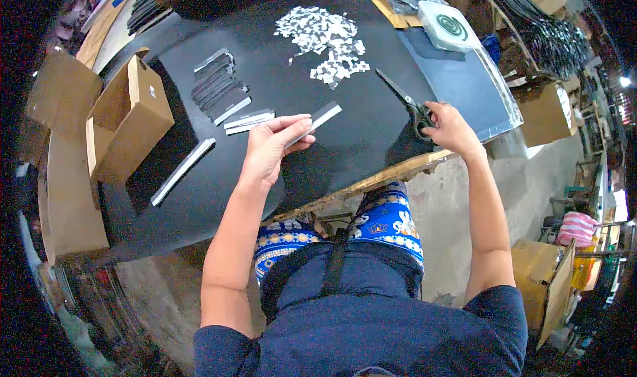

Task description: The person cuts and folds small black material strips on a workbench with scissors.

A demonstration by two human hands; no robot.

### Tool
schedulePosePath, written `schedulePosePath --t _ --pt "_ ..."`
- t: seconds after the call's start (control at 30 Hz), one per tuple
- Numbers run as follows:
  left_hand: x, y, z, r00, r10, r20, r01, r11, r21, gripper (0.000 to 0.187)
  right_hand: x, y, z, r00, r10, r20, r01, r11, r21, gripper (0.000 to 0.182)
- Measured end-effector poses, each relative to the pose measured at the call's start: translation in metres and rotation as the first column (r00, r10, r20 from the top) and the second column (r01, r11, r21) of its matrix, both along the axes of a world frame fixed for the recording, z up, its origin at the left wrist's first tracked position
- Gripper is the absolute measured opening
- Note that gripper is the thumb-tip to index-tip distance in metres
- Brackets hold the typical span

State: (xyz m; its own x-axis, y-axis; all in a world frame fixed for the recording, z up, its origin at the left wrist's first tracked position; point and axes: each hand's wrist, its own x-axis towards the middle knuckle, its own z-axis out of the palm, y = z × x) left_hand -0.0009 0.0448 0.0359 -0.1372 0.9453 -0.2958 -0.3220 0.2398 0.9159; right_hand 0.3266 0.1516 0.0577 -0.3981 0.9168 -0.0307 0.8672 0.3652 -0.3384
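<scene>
My left hand pinches a narrow black-and-white strip between thumb and fingers, its free end pointing up and to the right. In my right hand are black scissors, gripped by the handles, their blades aimed to the far left and looking closed. Beyond the strip lies a heap of small black and white cut pieces. Left of my left hand are a row of dark strips, a short bundle of pale-edged strips and a longer white-edged bundle.
An open cardboard box stands on the left of the black table. At the right, a white container with a green coil rests by a blue-grey panel. The table's wooden front edge runs before my lap.
</scene>
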Motion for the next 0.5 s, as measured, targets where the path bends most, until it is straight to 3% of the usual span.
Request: schedulePosePath --t 0.03,0.1,0.27,0.37,0.4,0.47,0.5 --pt "0.001 0.000 0.001 1.000 0.004 0.001 -0.004 1.000 0.001 0.023 -0.003 -0.001 0.004 1.000 0.004 0.001 -0.004 1.000 0.001 0.047" --pt "0.002 0.000 0.002 1.000 -0.008 0.010 0.008 1.000 0.006 0.021 -0.011 -0.004 0.010 0.983 -0.148 0.105 0.158 0.983 -0.096 0.044" --pt "-0.001 -0.004 0.003 1.000 0.016 -0.024 -0.016 1.000 0.015 0.019 0.001 -0.004 0.002 0.992 -0.112 0.059 0.112 0.994 0.001 0.046" --pt "-0.005 -0.006 0.004 0.998 0.042 -0.049 -0.042 0.999 0.016 0.019 -0.005 -0.017 0.014 0.960 -0.232 -0.158 0.208 0.966 -0.153 0.043" --pt "-0.007 -0.008 0.004 0.997 0.045 -0.056 -0.044 0.999 0.017 0.019 -0.009 -0.024 0.016 0.962 -0.224 -0.156 0.199 0.967 -0.158 0.043" --pt "-0.007 -0.009 0.004 0.997 0.056 -0.053 -0.055 0.998 0.029 0.019 -0.016 -0.037 0.018 0.788 -0.315 -0.528 0.079 0.903 -0.422 0.048" --pt "-0.007 -0.009 0.004 0.997 0.058 -0.048 -0.055 0.997 0.045 0.019 -0.014 -0.040 0.007 0.714 -0.281 -0.641 -0.057 0.890 -0.453 0.054"
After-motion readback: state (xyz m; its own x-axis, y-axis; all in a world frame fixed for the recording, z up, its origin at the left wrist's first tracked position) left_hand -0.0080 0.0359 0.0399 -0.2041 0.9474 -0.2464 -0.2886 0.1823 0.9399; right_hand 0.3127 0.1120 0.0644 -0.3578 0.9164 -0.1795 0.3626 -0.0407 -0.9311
